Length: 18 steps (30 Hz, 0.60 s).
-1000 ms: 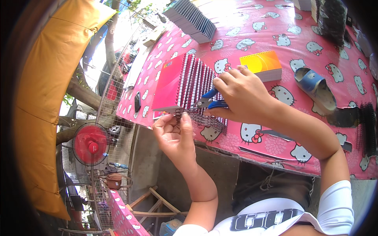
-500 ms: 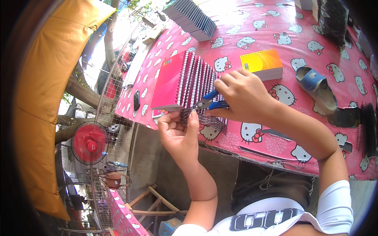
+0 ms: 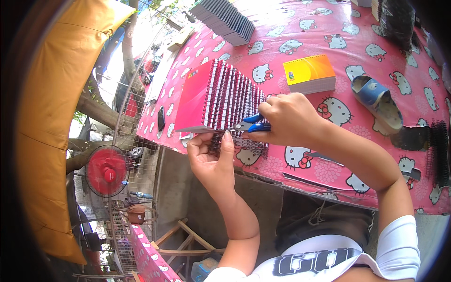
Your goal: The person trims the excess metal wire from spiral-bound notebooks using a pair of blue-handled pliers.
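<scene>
My right hand [image 3: 292,117] is closed round a pair of blue-handled cutting pliers [image 3: 256,123], with the jaws pointing left at the near end of a notebook's spiral binding. Several pink spiral notebooks [image 3: 193,101] lie in an overlapping row, their wire spines side by side. My left hand [image 3: 213,157] is at the near edge of the row, fingers curled and thumb raised just under the plier jaws. Whatever its fingertips grip is hidden. Dark wire coils [image 3: 246,143] lie beside the left thumb, under the pliers.
A yellow notebook stack [image 3: 310,77], a blue slipper [image 3: 377,101] and a black wire brush-like bundle [image 3: 440,155] lie on the pink patterned tablecloth. A stack of dark-edged notebooks [image 3: 225,23] stands at the far left. A phone [image 3: 161,118] lies near the left edge; a red fan [image 3: 108,170] stands beyond.
The pliers' handles have come closer together in my right hand, and the jaws have shifted slightly left. My left hand stays at the notebooks' near edge. The whole view has shifted slightly.
</scene>
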Each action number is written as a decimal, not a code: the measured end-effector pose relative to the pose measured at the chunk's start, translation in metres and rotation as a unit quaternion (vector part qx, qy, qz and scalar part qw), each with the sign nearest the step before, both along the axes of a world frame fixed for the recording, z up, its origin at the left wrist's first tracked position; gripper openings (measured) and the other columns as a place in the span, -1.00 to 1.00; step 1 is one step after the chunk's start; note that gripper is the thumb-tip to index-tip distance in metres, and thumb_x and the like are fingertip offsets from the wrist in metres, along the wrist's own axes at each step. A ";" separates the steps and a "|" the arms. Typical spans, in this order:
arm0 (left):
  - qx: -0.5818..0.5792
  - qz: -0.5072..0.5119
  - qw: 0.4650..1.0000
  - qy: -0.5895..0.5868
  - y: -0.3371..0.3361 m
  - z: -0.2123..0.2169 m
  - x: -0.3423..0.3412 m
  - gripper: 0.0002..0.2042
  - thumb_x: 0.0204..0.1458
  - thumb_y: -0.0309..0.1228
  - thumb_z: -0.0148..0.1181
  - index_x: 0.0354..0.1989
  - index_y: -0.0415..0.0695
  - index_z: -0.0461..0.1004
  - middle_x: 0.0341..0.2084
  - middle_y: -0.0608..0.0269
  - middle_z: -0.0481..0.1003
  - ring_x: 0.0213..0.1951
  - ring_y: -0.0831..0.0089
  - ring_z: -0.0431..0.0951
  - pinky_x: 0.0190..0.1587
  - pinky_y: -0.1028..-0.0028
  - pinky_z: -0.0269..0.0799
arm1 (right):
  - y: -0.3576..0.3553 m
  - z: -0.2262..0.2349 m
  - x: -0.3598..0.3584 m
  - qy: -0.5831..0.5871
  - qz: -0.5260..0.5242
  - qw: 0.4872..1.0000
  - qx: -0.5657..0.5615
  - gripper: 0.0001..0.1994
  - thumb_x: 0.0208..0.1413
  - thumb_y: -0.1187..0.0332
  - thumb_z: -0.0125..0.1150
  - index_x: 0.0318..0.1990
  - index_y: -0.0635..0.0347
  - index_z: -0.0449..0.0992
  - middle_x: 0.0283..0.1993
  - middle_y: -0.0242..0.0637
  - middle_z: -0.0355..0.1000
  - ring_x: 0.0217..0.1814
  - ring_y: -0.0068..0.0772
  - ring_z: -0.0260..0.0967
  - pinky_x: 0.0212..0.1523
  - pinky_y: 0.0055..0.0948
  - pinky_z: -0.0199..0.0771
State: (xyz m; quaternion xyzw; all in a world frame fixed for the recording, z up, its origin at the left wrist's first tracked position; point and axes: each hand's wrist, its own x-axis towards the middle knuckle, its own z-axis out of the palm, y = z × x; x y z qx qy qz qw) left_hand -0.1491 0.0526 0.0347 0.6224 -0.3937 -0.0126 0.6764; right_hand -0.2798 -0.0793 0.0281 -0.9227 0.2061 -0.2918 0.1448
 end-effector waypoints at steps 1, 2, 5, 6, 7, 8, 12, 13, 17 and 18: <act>0.022 0.008 1.000 0.012 0.005 0.001 0.000 -0.69 -0.02 -0.56 0.31 -0.15 -0.23 0.31 -0.45 0.20 0.48 -0.57 0.64 0.42 -0.60 0.65 0.32 | 0.001 0.003 -0.003 0.019 -0.002 1.000 0.019 -0.46 -0.06 -0.17 0.27 -0.51 0.25 0.53 -0.54 -0.22 0.46 -0.46 -0.22 0.48 -0.36 -0.35 0.48; 0.043 0.016 0.999 0.025 0.008 0.003 0.000 -0.69 -0.02 -0.57 0.30 -0.14 -0.21 0.32 -0.45 0.20 0.48 -0.58 0.65 0.40 -0.63 0.63 0.29 | 0.003 0.005 -0.007 0.041 -0.004 0.999 0.036 -0.46 -0.06 -0.17 0.26 -0.50 0.25 0.52 -0.53 -0.22 0.46 -0.44 -0.22 0.48 -0.35 -0.35 0.47; 0.010 -0.003 0.996 0.089 0.012 0.003 -0.001 -0.69 -0.01 -0.57 0.29 -0.13 -0.21 0.32 -0.44 0.20 0.49 -0.60 0.65 0.39 -0.63 0.64 0.27 | -0.002 -0.008 -0.015 -0.028 -0.021 0.999 -0.038 -0.46 -0.06 -0.19 0.26 -0.48 0.24 0.52 -0.48 -0.22 0.47 -0.40 -0.22 0.49 -0.33 -0.36 0.47; 0.015 -0.008 0.995 0.099 0.011 0.003 -0.003 -0.69 0.00 -0.56 0.29 -0.13 -0.21 0.32 -0.44 0.19 0.50 -0.60 0.65 0.39 -0.63 0.64 0.27 | -0.003 -0.013 -0.016 -0.072 -0.030 0.993 -0.084 -0.45 -0.06 -0.19 0.25 -0.47 0.24 0.51 -0.47 -0.22 0.47 -0.39 -0.22 0.49 -0.32 -0.36 0.47; 0.019 -0.014 0.994 0.109 0.009 0.003 -0.007 -0.69 0.00 -0.56 0.29 -0.12 -0.21 0.32 -0.43 0.18 0.50 -0.61 0.65 0.38 -0.64 0.64 0.26 | -0.004 -0.017 -0.014 -0.094 -0.031 0.989 -0.113 -0.45 -0.07 -0.19 0.25 -0.46 0.24 0.51 -0.45 -0.22 0.47 -0.38 -0.22 0.49 -0.31 -0.36 0.46; 0.025 -0.018 0.993 0.118 0.008 0.003 -0.009 -0.70 0.00 -0.56 0.29 -0.12 -0.21 0.32 -0.42 0.17 0.51 -0.61 0.64 0.38 -0.64 0.65 0.26 | -0.004 -0.017 -0.010 -0.117 -0.031 0.983 -0.141 -0.45 -0.07 -0.20 0.25 -0.45 0.24 0.51 -0.44 -0.23 0.47 -0.36 -0.22 0.49 -0.30 -0.37 0.46; 0.031 -0.013 0.996 0.078 0.006 -0.001 -0.011 -0.67 0.01 -0.53 0.31 -0.09 -0.20 0.31 -0.41 0.13 0.52 -0.62 0.64 0.38 -0.64 0.66 0.24 | 0.005 -0.013 0.002 -0.040 -0.008 0.998 -0.042 -0.48 -0.13 -0.15 0.32 -0.52 0.23 0.50 -0.53 -0.23 0.45 -0.47 -0.21 0.48 -0.41 -0.30 0.47; 0.034 -0.011 0.996 0.086 0.007 -0.002 -0.008 -0.65 0.00 -0.53 0.31 -0.08 -0.19 0.31 -0.41 0.13 0.52 -0.62 0.64 0.39 -0.64 0.66 0.24 | 0.008 -0.011 0.001 0.011 0.000 1.000 0.027 -0.49 -0.15 -0.14 0.35 -0.53 0.23 0.49 -0.55 -0.23 0.43 -0.50 -0.21 0.47 -0.44 -0.29 0.47; 0.030 -0.015 0.992 0.123 0.015 -0.005 0.002 -0.62 -0.02 -0.51 0.34 -0.07 -0.19 0.30 -0.41 0.14 0.52 -0.62 0.64 0.39 -0.64 0.67 0.24 | 0.008 -0.023 -0.013 -0.017 -0.026 0.999 -0.010 -0.49 -0.14 -0.13 0.35 -0.55 0.22 0.48 -0.57 -0.23 0.42 -0.52 -0.20 0.46 -0.45 -0.29 0.46; 0.040 -0.020 0.991 0.124 0.015 -0.005 0.000 -0.64 -0.01 -0.51 0.33 -0.09 -0.20 0.30 -0.42 0.14 0.52 -0.60 0.64 0.41 -0.63 0.67 0.26 | 0.005 -0.025 -0.015 -0.028 -0.034 0.998 -0.047 -0.48 -0.14 -0.15 0.34 -0.49 0.23 0.48 -0.51 -0.21 0.44 -0.48 -0.19 0.46 -0.40 -0.31 0.47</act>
